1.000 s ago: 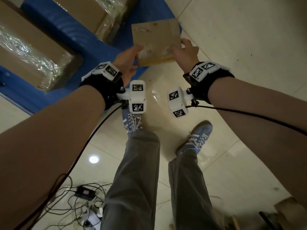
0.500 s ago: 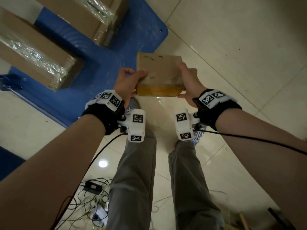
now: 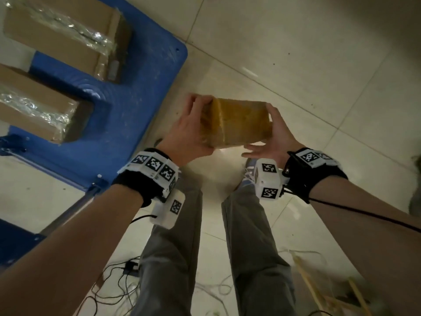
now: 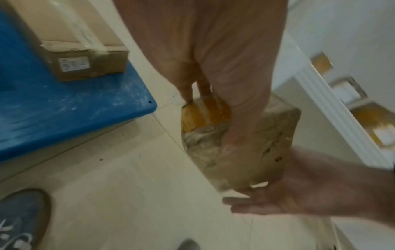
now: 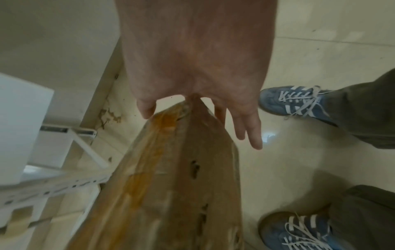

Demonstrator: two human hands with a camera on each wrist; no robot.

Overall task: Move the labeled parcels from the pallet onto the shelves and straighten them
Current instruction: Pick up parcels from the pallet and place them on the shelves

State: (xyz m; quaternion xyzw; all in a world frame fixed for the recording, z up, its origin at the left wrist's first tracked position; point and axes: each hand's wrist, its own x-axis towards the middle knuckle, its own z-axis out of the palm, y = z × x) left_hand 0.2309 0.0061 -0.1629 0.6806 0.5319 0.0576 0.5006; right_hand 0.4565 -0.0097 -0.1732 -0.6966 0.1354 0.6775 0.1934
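Observation:
A small brown parcel with yellow tape hangs above the floor tiles, just right of the blue pallet. My left hand grips its left end, fingers curled over the far edge and thumb along the side. My right hand supports the right end, with its fingers straight and the thumb touching the taped face. The right wrist view looks down the length of the parcel. Two larger taped cartons lie on the pallet, one showing a white label.
A white shelf frame with parcels on it stands to the right, its lower rail close to the parcel. My blue shoes stand below. Cables trail on the floor behind my legs.
The parcel has come off the pallet edge toward me and to the right, and turned so its taped side faces up. My right hand has flattened against its end.

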